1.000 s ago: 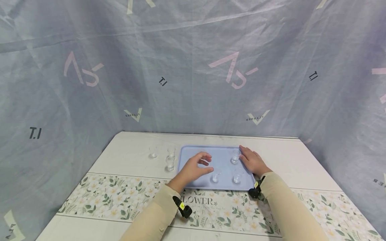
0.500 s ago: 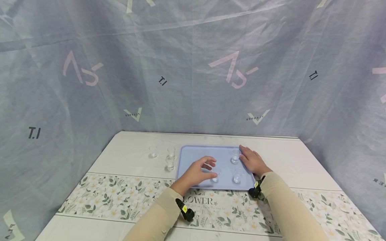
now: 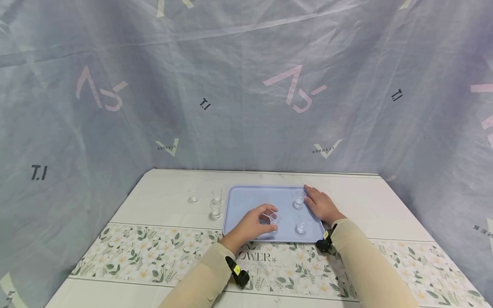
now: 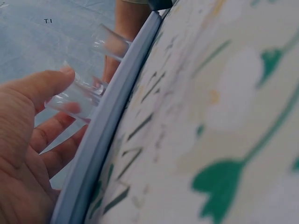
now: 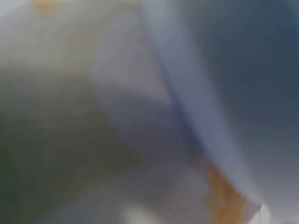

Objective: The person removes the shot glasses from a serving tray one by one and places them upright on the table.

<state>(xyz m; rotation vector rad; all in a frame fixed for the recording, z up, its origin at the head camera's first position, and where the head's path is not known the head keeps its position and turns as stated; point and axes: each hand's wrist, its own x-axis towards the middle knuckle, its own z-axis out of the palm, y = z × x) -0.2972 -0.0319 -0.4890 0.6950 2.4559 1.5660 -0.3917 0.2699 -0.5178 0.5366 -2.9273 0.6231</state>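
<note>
On the blue tray (image 3: 250,196) stand three clear shot glasses. My left hand (image 3: 252,224) has its thumb and fingers round the front-left shot glass (image 3: 274,219). From the left wrist, the thumb shows along one side of that glass (image 4: 74,100), with fingers behind it. My right hand (image 3: 323,206) rests on the tray's right rim, fingers extended, beside the back-right shot glass (image 3: 299,199). A third shot glass (image 3: 302,226) is at the front right. The right wrist view is blurred, showing the tray's edge (image 5: 196,98) but no fingers.
Left of the tray, three more shot glasses stand on the white table: a front one (image 3: 215,210), one just behind it (image 3: 217,195) and one farther left (image 3: 194,196). A floral strip (image 3: 154,252) crosses the tabletop. Grey-blue cloth (image 3: 231,107) encloses the back and sides.
My left hand has moved right and slightly nearer, from beside the front-left shot glass to around it. My right hand has stayed on the tray's rim.
</note>
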